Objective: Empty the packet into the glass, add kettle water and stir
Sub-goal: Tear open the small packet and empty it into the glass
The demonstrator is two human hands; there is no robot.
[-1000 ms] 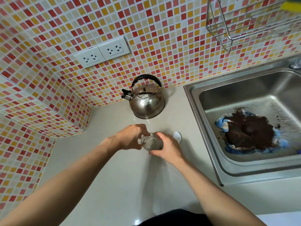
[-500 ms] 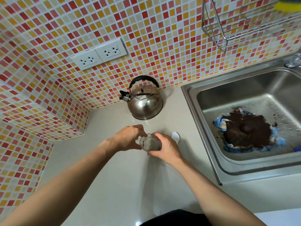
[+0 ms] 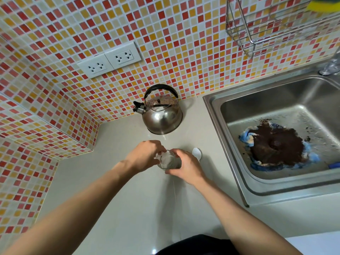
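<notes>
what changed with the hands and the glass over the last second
Almost nothing. Both hands, left hand and right hand, stay closed around the small clear glass on the beige counter, the left pinching something pale, likely the packet, at its rim. The steel kettle and white spoon have not moved.

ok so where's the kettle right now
In the head view the kettle stands on the counter against the tiled wall, left of the sink and just beyond the glass the hands hold.

Bright, even light; wide-angle edge warping
</notes>
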